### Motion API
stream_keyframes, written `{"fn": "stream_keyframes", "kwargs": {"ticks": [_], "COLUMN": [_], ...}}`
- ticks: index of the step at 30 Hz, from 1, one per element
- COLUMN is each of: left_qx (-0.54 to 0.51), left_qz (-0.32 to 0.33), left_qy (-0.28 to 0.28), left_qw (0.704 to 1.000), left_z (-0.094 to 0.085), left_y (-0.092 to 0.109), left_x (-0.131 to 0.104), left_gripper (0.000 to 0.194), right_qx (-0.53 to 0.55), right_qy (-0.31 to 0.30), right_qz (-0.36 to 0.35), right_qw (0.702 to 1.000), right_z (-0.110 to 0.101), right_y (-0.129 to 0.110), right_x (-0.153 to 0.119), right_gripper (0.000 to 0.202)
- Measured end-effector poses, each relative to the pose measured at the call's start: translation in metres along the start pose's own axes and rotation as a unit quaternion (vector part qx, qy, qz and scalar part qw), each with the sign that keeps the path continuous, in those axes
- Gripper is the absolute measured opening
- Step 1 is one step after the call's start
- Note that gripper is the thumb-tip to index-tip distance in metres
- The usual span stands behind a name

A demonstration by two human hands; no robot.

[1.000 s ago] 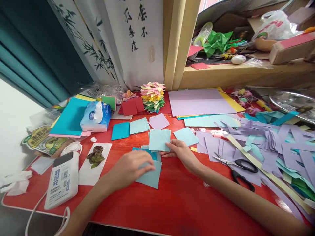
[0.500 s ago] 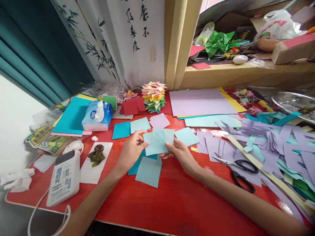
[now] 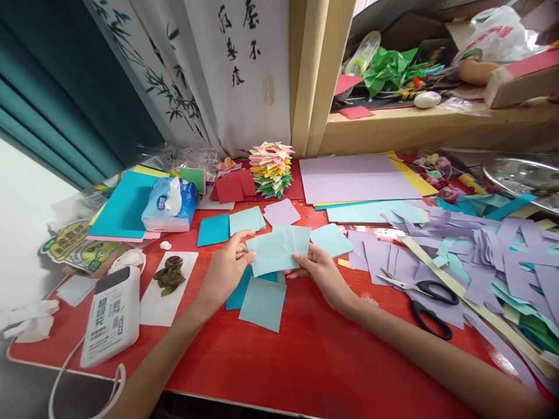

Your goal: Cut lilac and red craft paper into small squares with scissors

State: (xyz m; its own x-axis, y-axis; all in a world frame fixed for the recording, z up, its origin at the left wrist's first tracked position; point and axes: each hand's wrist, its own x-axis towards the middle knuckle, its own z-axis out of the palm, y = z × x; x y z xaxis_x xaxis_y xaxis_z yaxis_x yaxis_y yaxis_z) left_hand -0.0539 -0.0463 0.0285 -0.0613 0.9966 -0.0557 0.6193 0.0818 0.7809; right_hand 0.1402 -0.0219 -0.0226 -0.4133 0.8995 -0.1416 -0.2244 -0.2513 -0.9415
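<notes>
Between both hands, light blue paper (image 3: 274, 251) is held just above the red table; it shows creases near its right side. My left hand (image 3: 229, 265) pinches its left edge between thumb and fingers. On the other side, my right hand (image 3: 323, 270) grips the right edge, thumb on top. Below them lie a pale blue square (image 3: 262, 304) and a darker teal square (image 3: 236, 295), partly overlapping. Behind the hands are a teal stack (image 3: 213, 230), a light blue stack (image 3: 247, 219), a lilac square (image 3: 282, 212) and, to the right, another light blue stack (image 3: 332, 240).
Black-handled scissors (image 3: 430, 311) lie at right beside lilac paper strips (image 3: 480, 250). A folded-paper tower (image 3: 271, 170) stands at the back. A tissue pack (image 3: 169, 203) and a white device with a cable (image 3: 111, 317) sit at left. Large lilac sheets (image 3: 358, 179) lie behind.
The left part of the held paper has shifted left with my left hand, so it looks wider and its creases show more. The view has moved slightly.
</notes>
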Motion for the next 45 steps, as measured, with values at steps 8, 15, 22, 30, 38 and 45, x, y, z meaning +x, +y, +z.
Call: {"fn": "stream_keyframes", "kwargs": {"ticks": [8,15,22,30,38,45], "left_qx": [-0.141,-0.155,0.148,0.051,0.097,0.294], "left_qz": [-0.05,-0.067,-0.112,0.012,0.043,-0.02], "left_qy": [-0.012,-0.071,-0.162,-0.049,0.118,0.105], "left_qw": [0.989,0.983,0.969,0.997,0.987,0.95], "left_z": [-0.005,-0.011,-0.016,-0.007,-0.031,-0.02], "left_y": [-0.009,-0.007,-0.017,0.03,0.0,-0.04], "left_x": [0.006,0.0,-0.026,-0.007,0.084,0.111], "left_gripper": [0.037,0.039,0.037,0.044,0.018,0.039], "right_qx": [-0.011,-0.036,-0.034,-0.116,-0.183,-0.323], "right_qy": [0.032,0.06,0.132,-0.034,0.004,-0.041], "right_qz": [-0.042,-0.079,-0.123,-0.038,-0.028,-0.072], "right_qw": [0.999,0.994,0.983,0.992,0.983,0.943], "right_z": [0.002,0.002,-0.006,0.005,0.004,0.004], "right_y": [0.004,-0.001,-0.012,-0.02,-0.006,-0.001], "right_x": [-0.003,-0.005,0.004,-0.01,-0.008,-0.009], "right_gripper": [0.024,0.022,0.022,0.023,0.021,0.02]}}
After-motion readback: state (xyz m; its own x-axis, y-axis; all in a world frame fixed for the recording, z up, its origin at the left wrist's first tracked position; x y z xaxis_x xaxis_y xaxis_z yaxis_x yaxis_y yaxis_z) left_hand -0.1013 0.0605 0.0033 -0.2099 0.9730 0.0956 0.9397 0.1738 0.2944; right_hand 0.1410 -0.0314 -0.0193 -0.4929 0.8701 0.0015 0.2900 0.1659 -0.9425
